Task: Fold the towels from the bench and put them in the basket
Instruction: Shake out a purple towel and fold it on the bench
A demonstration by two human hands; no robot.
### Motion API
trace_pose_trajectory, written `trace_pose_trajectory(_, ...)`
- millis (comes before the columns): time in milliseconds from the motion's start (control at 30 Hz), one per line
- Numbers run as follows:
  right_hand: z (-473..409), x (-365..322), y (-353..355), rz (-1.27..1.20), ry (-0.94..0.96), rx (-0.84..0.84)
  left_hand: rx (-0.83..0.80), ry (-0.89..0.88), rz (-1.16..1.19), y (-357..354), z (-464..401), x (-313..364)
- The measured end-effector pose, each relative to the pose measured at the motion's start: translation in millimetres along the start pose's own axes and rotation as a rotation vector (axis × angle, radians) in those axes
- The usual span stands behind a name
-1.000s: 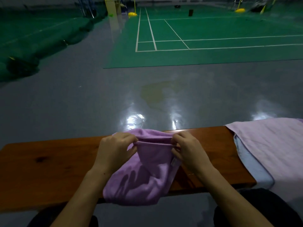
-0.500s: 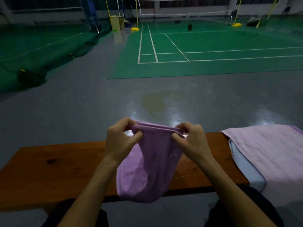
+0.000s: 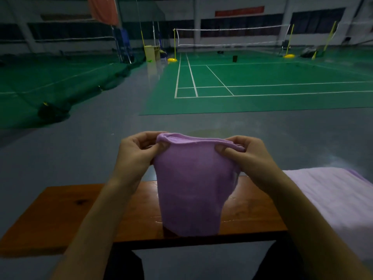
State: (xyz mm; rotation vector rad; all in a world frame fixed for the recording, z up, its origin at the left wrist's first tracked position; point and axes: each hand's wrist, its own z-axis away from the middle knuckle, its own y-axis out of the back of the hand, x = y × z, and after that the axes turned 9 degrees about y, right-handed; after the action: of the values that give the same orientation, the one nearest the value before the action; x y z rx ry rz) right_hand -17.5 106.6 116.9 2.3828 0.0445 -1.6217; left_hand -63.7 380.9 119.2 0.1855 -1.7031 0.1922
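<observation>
Soft purple cloth towel (image 3: 191,188), long axis vertical, hanging above brown wooden worktop (image 3: 60,209); top corners pinched by left hand (image 3: 137,150) and right hand (image 3: 250,154) fingers.

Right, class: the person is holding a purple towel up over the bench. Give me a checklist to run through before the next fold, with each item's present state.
1. Left hand has a grip on the top edge of the purple towel: ok.
2. Right hand pinches the other top corner: ok.
3. Towel hangs flat, without bunching: not ok, the top edge sags and rolls.
4. Bare bench below to lay it on: ok.
5. Pink towel waits at the right: ok.
6. Basket within reach: cannot tell, none in view.
</observation>
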Motion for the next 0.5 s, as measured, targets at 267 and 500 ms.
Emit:
trace_pose_trajectory(267,14.7,-23.0,13.6,-0.053,0.035,-0.035,-0.058,0.014,0.119,4.4,15.2,4.6)
trace_pose_trajectory(500,-12.9,79.5,-16.4,0.119,-0.064,0.034,0.14,0.044,-0.22,-1.3,-29.2,-87.6)
